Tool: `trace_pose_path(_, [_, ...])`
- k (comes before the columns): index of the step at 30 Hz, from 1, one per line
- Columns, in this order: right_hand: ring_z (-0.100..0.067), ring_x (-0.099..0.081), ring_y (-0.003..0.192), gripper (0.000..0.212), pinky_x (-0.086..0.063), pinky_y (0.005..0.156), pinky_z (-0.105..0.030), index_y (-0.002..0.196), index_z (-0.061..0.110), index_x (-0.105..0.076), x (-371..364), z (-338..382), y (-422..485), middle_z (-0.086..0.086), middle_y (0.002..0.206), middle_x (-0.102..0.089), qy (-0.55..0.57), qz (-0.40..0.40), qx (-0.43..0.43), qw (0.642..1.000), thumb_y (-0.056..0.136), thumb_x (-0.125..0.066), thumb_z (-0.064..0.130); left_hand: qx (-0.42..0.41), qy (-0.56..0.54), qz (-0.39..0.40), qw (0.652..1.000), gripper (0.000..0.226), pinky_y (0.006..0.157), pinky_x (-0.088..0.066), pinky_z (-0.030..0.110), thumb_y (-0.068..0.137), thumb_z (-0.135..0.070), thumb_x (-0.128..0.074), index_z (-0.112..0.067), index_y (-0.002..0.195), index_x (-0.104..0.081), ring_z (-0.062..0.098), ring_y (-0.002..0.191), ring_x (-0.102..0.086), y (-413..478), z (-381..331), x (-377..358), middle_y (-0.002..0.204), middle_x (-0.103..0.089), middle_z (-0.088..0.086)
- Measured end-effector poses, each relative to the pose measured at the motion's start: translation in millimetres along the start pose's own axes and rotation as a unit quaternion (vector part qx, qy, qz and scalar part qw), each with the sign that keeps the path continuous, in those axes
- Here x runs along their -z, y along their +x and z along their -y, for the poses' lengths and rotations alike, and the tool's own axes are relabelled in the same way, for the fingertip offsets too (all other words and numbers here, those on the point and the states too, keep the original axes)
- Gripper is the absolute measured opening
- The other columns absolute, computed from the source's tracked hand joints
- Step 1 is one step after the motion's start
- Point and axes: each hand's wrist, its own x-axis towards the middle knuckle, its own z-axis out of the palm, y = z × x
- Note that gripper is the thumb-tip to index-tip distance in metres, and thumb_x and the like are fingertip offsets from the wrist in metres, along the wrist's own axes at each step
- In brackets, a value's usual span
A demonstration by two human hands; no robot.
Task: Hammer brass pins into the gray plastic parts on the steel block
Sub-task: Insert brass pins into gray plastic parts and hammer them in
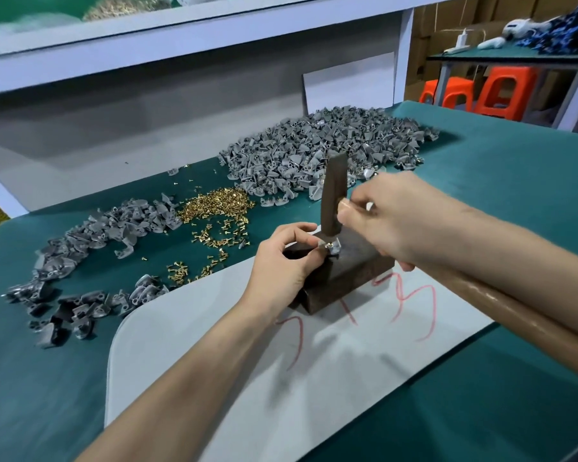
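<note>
A dark steel block (351,271) stands on a white sheet in the middle of the table. On its top edge lies a gray plastic part (332,247) with a brass pin (327,244) in it. My left hand (284,261) pinches that part and steadies it. My right hand (387,218) grips a hammer close to its head; the dark hammer head (332,198) stands upright with its lower face just above the pin. The brown handle (501,305) runs back under my right forearm.
A large heap of gray parts (321,151) lies at the back. More gray parts (90,248) curve along the left. Loose brass pins (217,208) lie between them. The white sheet (247,361) with red marks covers the green table (514,181). Orange stools (481,91) stand far right.
</note>
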Motion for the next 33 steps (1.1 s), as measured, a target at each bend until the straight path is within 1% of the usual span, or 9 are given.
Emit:
trace_pose_path(2, [-0.020, -0.055, 0.030, 0.041, -0.036, 0.033, -0.018, 0.061, 0.010, -0.050, 10.4, -0.6, 1.9, -0.002, 0.040, -0.053, 0.018, -0.036, 0.012, 0.999, 0.096, -0.043, 0.032, 0.000, -0.007, -0.002, 1.000, 0.026, 0.093, -0.046, 0.026, 0.079, 0.000, -0.071, -0.020, 0.066, -0.063, 0.009, 0.101, -0.062, 1.2, 0.6, 0.3, 0.110, -0.064, -0.005])
trace_pose_path(4, [-0.019, -0.053, 0.027, 0.041, -0.034, 0.029, -0.017, 0.059, 0.011, -0.048, 13.2, 0.5, 2.6, -0.004, 0.042, -0.053, 0.027, -0.054, 0.021, 0.998, 0.095, -0.043, 0.031, 0.001, -0.010, -0.004, 1.000, 0.027, 0.095, -0.045, 0.028, 0.079, 0.002, -0.070, -0.020, 0.065, -0.063, 0.011, 0.103, -0.061, 0.8, 1.8, 0.4, 0.111, -0.064, -0.002])
trace_pose_path(8, [-0.020, -0.048, 0.036, 0.034, -0.034, 0.037, -0.022, 0.067, 0.014, -0.048, -3.6, 5.5, -0.8, -0.004, 0.053, -0.046, -0.024, 0.010, -0.010, 1.000, 0.095, -0.041, 0.031, -0.008, 0.005, 0.001, 1.000, 0.027, 0.091, -0.047, 0.026, 0.079, 0.003, -0.070, -0.020, 0.066, -0.062, 0.009, 0.095, -0.062, -0.1, 3.0, 0.7, 0.106, -0.063, -0.007])
trace_pose_path(12, [-0.017, -0.051, 0.025, 0.039, -0.031, 0.028, -0.016, 0.063, 0.010, -0.053, 12.4, 7.6, 4.8, -0.001, 0.035, -0.048, 0.012, -0.046, 0.021, 0.999, 0.094, -0.044, 0.032, -0.017, -0.011, -0.003, 1.000, 0.030, 0.092, -0.045, 0.024, 0.078, 0.003, -0.071, -0.022, 0.063, -0.063, 0.009, 0.094, -0.062, 2.6, 4.3, 1.5, 0.103, -0.064, -0.005])
trace_pose_path(16, [-0.014, -0.049, 0.028, 0.036, -0.033, 0.033, -0.020, 0.066, 0.013, -0.048, -3.9, 6.6, 0.9, -0.006, 0.052, -0.051, -0.008, 0.014, -0.015, 1.000, 0.095, -0.042, 0.032, -0.013, -0.016, -0.007, 1.000, 0.037, 0.083, -0.048, 0.020, 0.077, 0.006, -0.071, -0.025, 0.059, -0.063, 0.004, 0.087, -0.063, 0.6, 7.7, 0.7, 0.097, -0.065, -0.010])
trace_pose_path(20, [-0.019, -0.051, 0.025, 0.042, -0.034, 0.034, -0.018, 0.060, 0.009, -0.049, 2.6, -1.6, 2.4, -0.001, 0.031, -0.045, 0.023, -0.042, -0.015, 0.999, 0.095, -0.042, 0.031, -0.017, -0.022, -0.014, 0.999, 0.040, 0.087, -0.047, 0.021, 0.077, 0.003, -0.073, -0.030, 0.055, -0.065, 0.004, 0.089, -0.062, 3.0, 4.6, -0.3, 0.098, -0.065, -0.007])
trace_pose_path(25, [-0.021, -0.053, 0.028, 0.039, -0.035, 0.031, -0.020, 0.068, 0.006, -0.054, 6.9, -0.8, -1.1, -0.011, 0.047, -0.055, 0.013, 0.003, -0.005, 1.000, 0.095, -0.042, 0.031, -0.013, -0.011, -0.017, 1.000, 0.033, 0.088, -0.046, 0.020, 0.077, 0.003, -0.073, -0.024, 0.060, -0.064, 0.004, 0.089, -0.062, -1.7, 4.2, 0.3, 0.101, -0.065, -0.004])
trace_pose_path(29, [-0.020, -0.048, 0.027, 0.041, -0.034, 0.029, -0.017, 0.069, -0.001, -0.056, 33.5, -14.4, 10.4, -0.003, 0.039, -0.050, 0.138, -0.095, 0.000, 0.986, 0.095, -0.047, 0.030, -0.012, 0.003, -0.022, 1.000, 0.030, 0.084, -0.043, 0.011, 0.078, -0.001, -0.072, -0.024, 0.061, -0.064, -0.004, 0.090, -0.061, 1.3, 2.4, -1.6, 0.100, -0.066, -0.011])
trace_pose_path(33, [-0.017, -0.038, 0.027, 0.033, -0.031, 0.030, -0.016, 0.074, -0.003, -0.059, 12.6, -29.8, 18.7, -0.005, 0.040, -0.045, 0.304, -0.019, -0.063, 0.950, 0.094, -0.050, 0.021, -0.009, -0.010, -0.022, 1.000, 0.027, 0.082, -0.042, 0.009, 0.080, -0.002, -0.071, -0.022, 0.062, -0.067, -0.005, 0.091, -0.061, -2.5, 5.5, -1.0, 0.100, -0.067, -0.011])
